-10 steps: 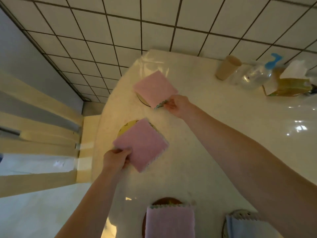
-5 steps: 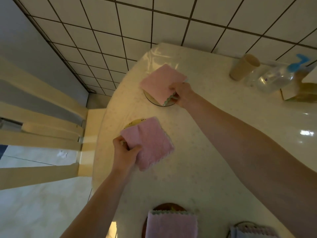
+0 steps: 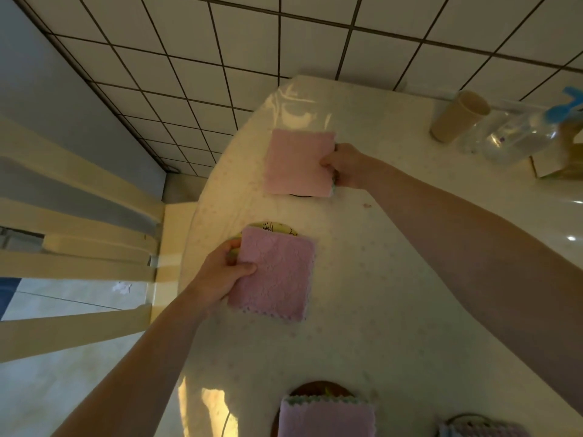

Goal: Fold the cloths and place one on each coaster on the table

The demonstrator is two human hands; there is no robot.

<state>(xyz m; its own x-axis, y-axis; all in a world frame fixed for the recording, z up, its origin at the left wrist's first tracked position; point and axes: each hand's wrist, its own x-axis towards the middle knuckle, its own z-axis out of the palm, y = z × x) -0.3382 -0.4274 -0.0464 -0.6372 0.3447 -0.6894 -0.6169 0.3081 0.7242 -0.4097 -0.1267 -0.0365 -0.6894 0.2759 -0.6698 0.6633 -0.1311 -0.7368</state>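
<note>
**Fingers pinch two folded pink cloths over their coasters**

Fingers (image 3: 235, 270) of the left hand (image 3: 217, 275) curl round the left edge of the nearer pink cloth (image 3: 277, 274), thumb on top. That cloth is a fuzzy folded square with a scalloped pale hem along its near edge. It lies over a yellow coaster (image 3: 274, 228), whose printed far rim peeks out. The right hand (image 3: 345, 167) pinches the right edge of the farther pink cloth (image 3: 298, 162), a smoother, flatter square. It covers a dark-rimmed coaster (image 3: 299, 195), seemingly almost whole; only a sliver shows at its near edge.

Both cloths sit close to the table (image 3: 394, 294) and its curved left edge. Bare patterned tabletop stretches to the right and nearer. At the near edge, a lilac cloth (image 3: 326, 419) rests on a brown coaster (image 3: 315, 389), and another cloth (image 3: 482, 428) is partly cut off. Far right stand a tan cup (image 3: 457, 116) and a spray bottle (image 3: 520, 134).

Both forearms reach out from the near side, the right one stretched farther.
</note>
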